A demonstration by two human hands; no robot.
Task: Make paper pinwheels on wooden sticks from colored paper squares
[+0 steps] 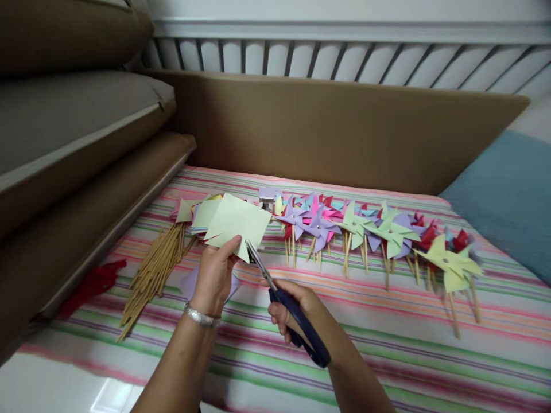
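Over the striped cloth (262, 373), we are wrapping our right hand (305, 295) around dark blue scissors (285, 298), their blades meeting the near edge of a pale green sheet (240, 221). Thin sticks (155, 264) are lying towards the cloth's left edge. Above the cloth's left half, our left hand (214, 272) is pinching the sheet between thumb and fingers. Paper pinwheels (391, 230) are stretching towards the right edge, and a brown panel (322, 132) is standing along the far edge.
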